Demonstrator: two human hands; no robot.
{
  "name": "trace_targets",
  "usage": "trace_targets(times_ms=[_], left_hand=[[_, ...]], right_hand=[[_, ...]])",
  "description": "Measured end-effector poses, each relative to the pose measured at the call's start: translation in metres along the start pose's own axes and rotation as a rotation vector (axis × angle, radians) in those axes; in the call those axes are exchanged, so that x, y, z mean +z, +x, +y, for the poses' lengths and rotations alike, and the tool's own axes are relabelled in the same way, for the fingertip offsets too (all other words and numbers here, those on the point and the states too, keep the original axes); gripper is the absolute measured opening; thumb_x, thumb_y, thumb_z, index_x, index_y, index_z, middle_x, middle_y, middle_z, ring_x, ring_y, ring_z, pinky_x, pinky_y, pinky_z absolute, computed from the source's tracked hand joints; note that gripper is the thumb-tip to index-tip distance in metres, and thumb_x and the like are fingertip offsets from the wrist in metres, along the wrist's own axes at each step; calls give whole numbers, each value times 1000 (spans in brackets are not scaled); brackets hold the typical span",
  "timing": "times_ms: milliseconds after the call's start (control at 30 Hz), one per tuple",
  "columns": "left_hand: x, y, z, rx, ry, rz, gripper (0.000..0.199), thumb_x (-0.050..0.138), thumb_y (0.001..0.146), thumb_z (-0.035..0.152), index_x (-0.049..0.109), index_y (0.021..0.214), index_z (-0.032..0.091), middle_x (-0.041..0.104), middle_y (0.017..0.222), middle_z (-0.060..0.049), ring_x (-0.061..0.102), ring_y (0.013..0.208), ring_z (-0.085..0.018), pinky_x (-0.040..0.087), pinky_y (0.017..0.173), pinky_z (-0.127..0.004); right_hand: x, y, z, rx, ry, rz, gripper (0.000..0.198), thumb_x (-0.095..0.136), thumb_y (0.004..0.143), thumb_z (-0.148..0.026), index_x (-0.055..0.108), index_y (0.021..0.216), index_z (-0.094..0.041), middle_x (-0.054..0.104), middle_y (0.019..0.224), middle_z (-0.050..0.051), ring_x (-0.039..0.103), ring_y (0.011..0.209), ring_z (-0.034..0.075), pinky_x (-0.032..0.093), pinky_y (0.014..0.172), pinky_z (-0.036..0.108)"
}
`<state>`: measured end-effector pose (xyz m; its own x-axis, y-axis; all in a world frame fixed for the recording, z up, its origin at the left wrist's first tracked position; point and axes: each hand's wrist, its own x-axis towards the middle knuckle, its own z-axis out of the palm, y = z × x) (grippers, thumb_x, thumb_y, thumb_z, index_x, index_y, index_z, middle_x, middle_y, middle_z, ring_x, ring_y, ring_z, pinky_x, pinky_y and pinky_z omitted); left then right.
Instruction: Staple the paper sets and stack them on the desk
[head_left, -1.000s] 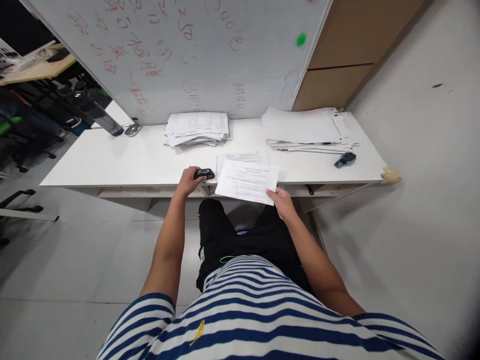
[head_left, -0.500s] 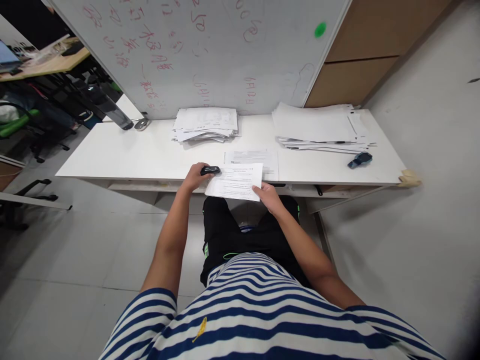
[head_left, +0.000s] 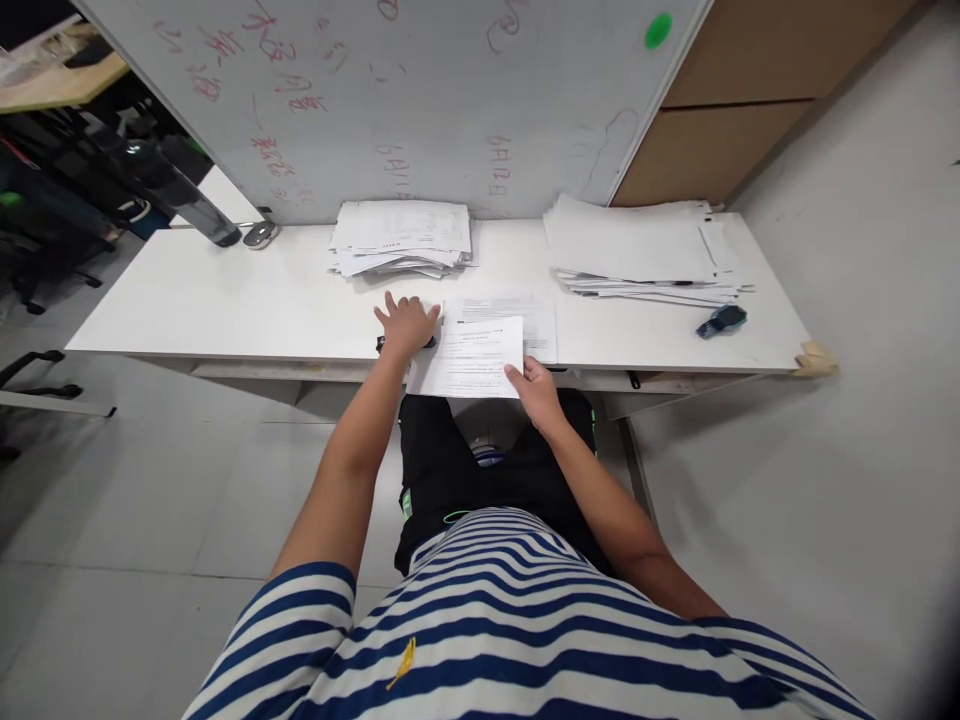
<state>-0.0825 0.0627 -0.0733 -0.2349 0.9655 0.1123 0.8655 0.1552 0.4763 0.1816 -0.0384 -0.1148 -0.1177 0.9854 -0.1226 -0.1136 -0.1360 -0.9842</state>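
Note:
My left hand is spread palm down at the desk's front edge, fingers apart, above a black stapler. Most of the stapler is hidden beneath the hand and wrist; only its two ends show. Printed sheets of paper hang partly over the front edge, pinched at their right side between the thumb and fingers of my right hand. Under them, another printed sheet lies flat on the desk. The upper left corner of the held paper lies beside my left thumb.
Two paper stacks, one at the left and one at the right, stand against the whiteboard. A small dark blue object lies at the right. A dark bottle and a mouse-like object are at the left. A wall borders the right.
My left hand has let go of the stapler and opened, shifting forward over it. The stapler now lies on the desk. My right hand keeps the paper nearly in place.

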Motion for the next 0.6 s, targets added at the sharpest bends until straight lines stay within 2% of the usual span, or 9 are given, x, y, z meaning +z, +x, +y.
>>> trace_targets(times_ms=[100,200,300,367,467,533,600], left_hand=[[14,-3,-2,97,73,13,54,53,93,49,58,135,15,37,162,-24,7,159,-45,-5,120,-75],[16,-4,-6,108,61,23,56,53,93,50,57,137,16,36,163,-23,7,159,-45,-7,120,-73],[15,-2,-9,89,29,33,57,55,92,52,56,139,18,39,161,-21,9,158,-44,-3,122,-71],[14,0,-11,59,7,34,56,56,92,52,57,137,18,44,158,-21,13,157,-45,4,122,-70],[11,-1,-12,24,-59,84,50,54,95,52,61,129,17,57,145,-21,30,151,-43,25,118,-63],[8,-3,-11,66,-105,204,42,47,99,51,65,117,18,67,128,-20,48,137,-38,35,112,-55],[4,-8,-9,159,-133,340,42,36,104,48,67,104,19,72,110,-16,61,117,-31,41,105,-47]], right_hand=[[5,-6,-3,-1,-53,15,51,66,85,-58,69,119,-20,75,125,11,70,114,28,55,99,42],[10,-14,-5,7,-84,22,48,64,87,-56,68,120,-21,75,124,10,69,113,28,55,99,42],[13,-19,-3,85,-159,10,47,64,85,-55,68,118,-21,75,117,11,70,95,27,59,82,41],[13,-20,-2,133,-203,0,47,64,83,-54,69,116,-21,76,111,11,69,81,25,58,68,39],[12,-20,-1,116,-240,18,42,62,82,-51,69,109,-20,76,104,10,66,72,22,55,62,36],[12,-18,-3,81,-281,46,37,60,83,-49,68,103,-19,76,94,9,65,68,21,54,63,36],[12,-16,-6,42,-316,72,34,58,84,-47,68,100,-19,75,86,7,64,67,22,52,66,37]])
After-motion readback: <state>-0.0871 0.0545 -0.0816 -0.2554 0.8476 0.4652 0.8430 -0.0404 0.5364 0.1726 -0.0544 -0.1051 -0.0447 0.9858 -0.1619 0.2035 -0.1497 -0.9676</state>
